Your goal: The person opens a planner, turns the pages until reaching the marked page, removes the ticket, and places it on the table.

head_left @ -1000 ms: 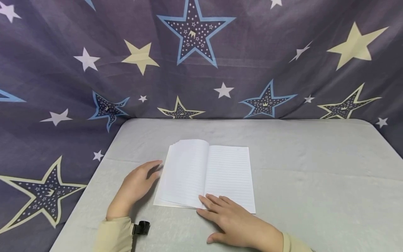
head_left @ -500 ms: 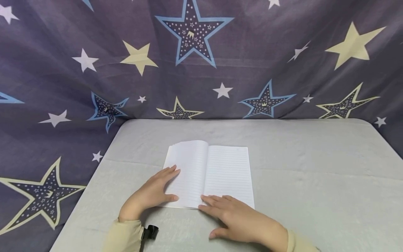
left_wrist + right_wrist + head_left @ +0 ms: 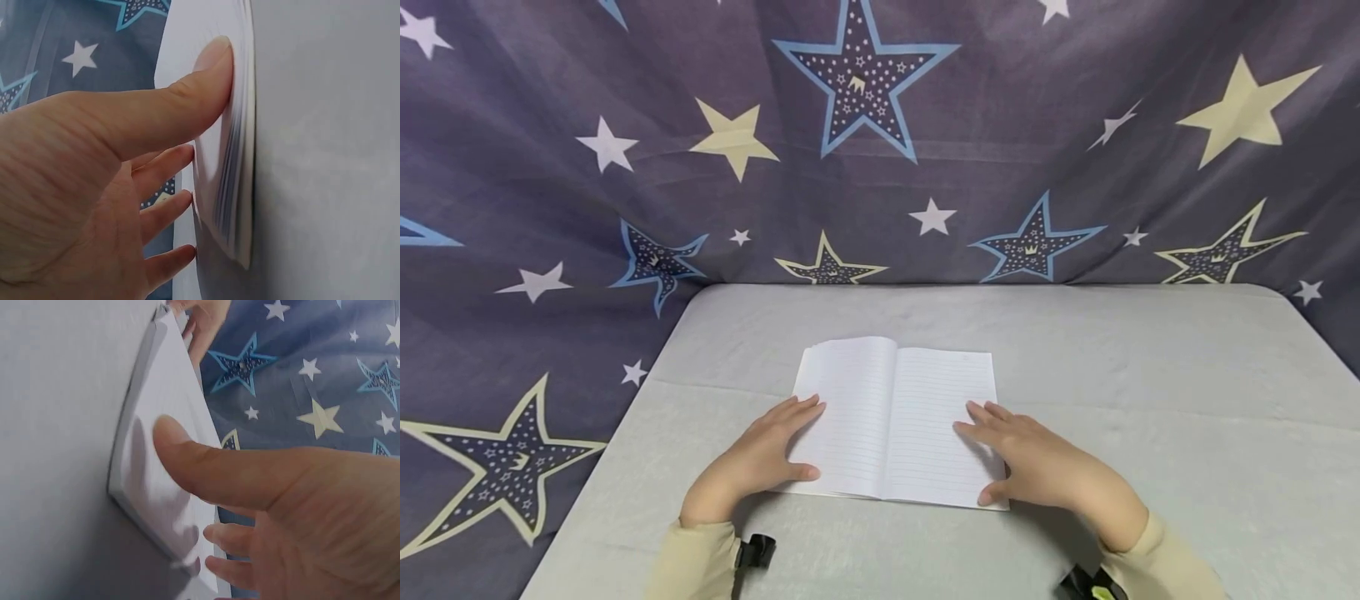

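Observation:
An open notebook with ruled white pages lies on the grey table, its spine running away from me. On the left page rests my left hand, fingers spread and the thumb near the bottom edge. The left wrist view shows that thumb on the page beside the stacked sheet edges. Over the outer part of the right page is my right hand, fingers extended and casting a shadow. In the right wrist view its thumb is above the paper; whether it touches cannot be told.
The table has a pale grey cloth cover. A dark curtain printed with stars hangs behind it and along the left side. Black straps sit at both wrists.
My left hand has come in from beside the notebook onto the left page. My right hand has left the spine's lower end and moved right to the outer right page.

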Demonstrator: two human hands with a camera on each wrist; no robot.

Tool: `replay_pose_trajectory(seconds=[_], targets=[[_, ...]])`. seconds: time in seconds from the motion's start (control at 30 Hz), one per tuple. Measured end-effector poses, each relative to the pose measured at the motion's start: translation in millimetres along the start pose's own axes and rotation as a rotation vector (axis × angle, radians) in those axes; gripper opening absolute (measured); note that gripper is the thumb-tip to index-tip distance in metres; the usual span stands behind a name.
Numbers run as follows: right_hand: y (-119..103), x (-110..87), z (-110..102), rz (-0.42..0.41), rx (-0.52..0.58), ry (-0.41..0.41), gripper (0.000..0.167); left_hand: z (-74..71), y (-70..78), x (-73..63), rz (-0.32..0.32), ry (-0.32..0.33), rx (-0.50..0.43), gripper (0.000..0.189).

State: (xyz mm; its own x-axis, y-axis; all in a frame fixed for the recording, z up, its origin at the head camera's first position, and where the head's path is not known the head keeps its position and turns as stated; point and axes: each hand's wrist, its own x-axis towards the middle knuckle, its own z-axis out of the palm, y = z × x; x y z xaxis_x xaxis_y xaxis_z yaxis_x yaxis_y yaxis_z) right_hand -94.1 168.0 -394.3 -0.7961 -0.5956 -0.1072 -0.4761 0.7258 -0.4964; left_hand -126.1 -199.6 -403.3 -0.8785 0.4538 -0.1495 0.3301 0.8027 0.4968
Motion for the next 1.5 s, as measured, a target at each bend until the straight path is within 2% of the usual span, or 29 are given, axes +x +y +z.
replay_pose_trajectory(seconds=[0.33, 0.63, 0.77, 0.93, 1.07, 1.17, 1.27, 1.37, 1.5], targets=[[11, 6.3, 5, 0.038, 0.043, -0.019, 0.101, -1.4, -3.0, -0.1, -0.013, -0.001, -0.015, 0.087], [6, 9.5, 9, 0.069, -0.093, 0.069, 0.08, -1.6, -4.2, 0.9, 0.0, 0.005, -0.012, 0.086], [3, 12.2, 12, 0.072, -0.169, 0.168, 0.072, -1.7, -3.9, 1.6, 0.004, 0.005, -0.006, 0.086], [0, 15.9, 14, 0.074, -0.219, 0.392, 0.067, -1.3, -3.4, 3.2, 0.015, 0.009, -0.003, 0.087], [-5, 18.5, 13, 0.126, -0.158, 0.497, 0.084, -0.9, -3.8, 3.2, 0.009, 0.004, -0.006, 0.087], [-14, 20.0, 14, 0.151, -0.063, 0.543, 0.095, -0.5, -4.4, 2.2, -0.004, -0.003, -0.01, 0.087], [-26, 20.4, 17, 0.141, 0.03, 0.569, 0.101, 0.1, -5.4, 1.4, -0.004, -0.004, -0.012, 0.086], [-41, 19.8, 23, 0.096, 0.083, 0.548, 0.101, -0.4, -6.1, 0.5, 0.007, 0.006, -0.007, 0.086], [-58, 17.9, 36, -0.034, 0.057, 0.486, 0.092, -3.2, -8.9, -2.0, 0.012, 0.026, 0.006, 0.085]])
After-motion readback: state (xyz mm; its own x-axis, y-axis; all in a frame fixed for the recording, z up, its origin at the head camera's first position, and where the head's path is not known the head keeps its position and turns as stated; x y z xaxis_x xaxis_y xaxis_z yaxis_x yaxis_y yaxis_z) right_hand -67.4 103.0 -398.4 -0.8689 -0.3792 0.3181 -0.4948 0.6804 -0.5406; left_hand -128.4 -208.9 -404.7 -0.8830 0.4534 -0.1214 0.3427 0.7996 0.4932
